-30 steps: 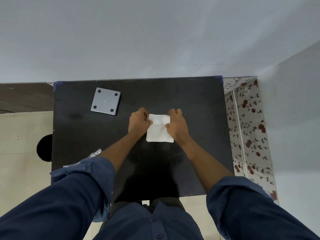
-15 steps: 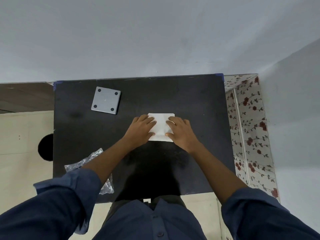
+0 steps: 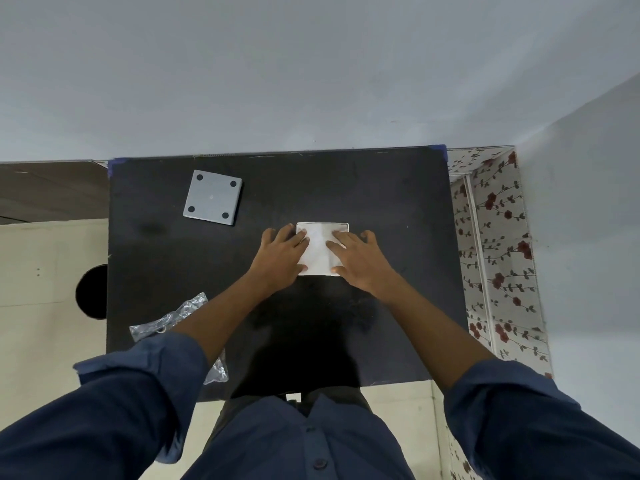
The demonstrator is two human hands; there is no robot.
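Flat and unclenched, fingers straight, pressing down from both sides: left hand [image 3: 282,259] over the left edge of the white folded sheet [image 3: 322,251], right hand [image 3: 360,263] over the right edge. Lying flat between the two palms near the middle of the black table [image 3: 398,202], far edge uncovered. Well apart at far left, a grey square plate [image 3: 212,197]; near the front left edge, a clear plastic bag [image 3: 166,323].

Likely a plain room at home: a black table [image 3: 173,271] stands against a bare pale wall [image 3: 311,81], with a floral-patterned panel [image 3: 495,254] beside its right edge.
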